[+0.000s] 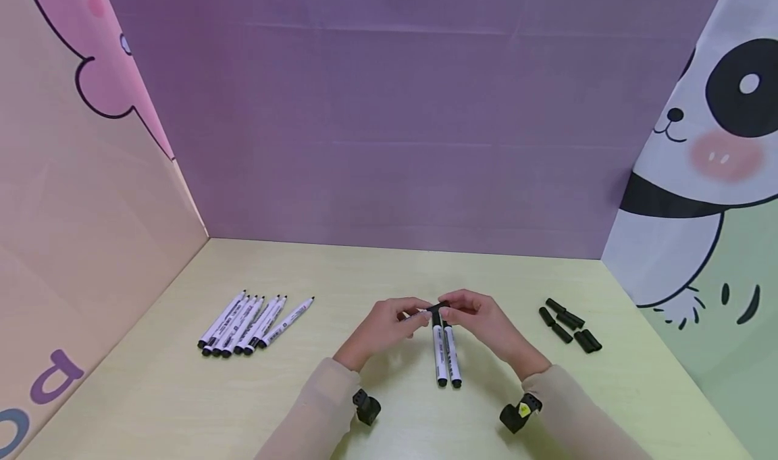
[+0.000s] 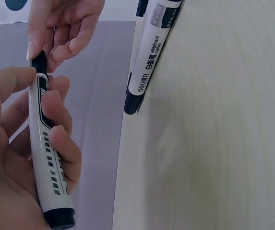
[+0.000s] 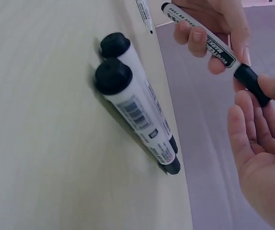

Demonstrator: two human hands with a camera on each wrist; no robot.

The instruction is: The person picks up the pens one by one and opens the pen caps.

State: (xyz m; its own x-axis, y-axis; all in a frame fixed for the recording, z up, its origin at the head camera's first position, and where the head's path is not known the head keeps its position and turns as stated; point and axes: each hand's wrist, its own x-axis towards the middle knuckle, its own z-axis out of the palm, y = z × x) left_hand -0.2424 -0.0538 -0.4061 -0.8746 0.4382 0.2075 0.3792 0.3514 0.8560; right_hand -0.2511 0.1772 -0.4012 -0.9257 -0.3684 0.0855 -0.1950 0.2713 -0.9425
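My left hand grips a white whiteboard marker with its fingers curled round the barrel. The thumb and fingers of my right hand pinch the black cap at that marker's tip end; the cap sits over the tip and meets the barrel. Below the hands, two capped whiteboard markers lie side by side on the table, pointing away from me. In the right wrist view their black end plugs face the camera.
To the left, several uncapped markers lie in a slanted row, tips pointing away. Several loose black caps are scattered at the right of the pale table. A purple panel stands at the back, with printed panels on both sides.
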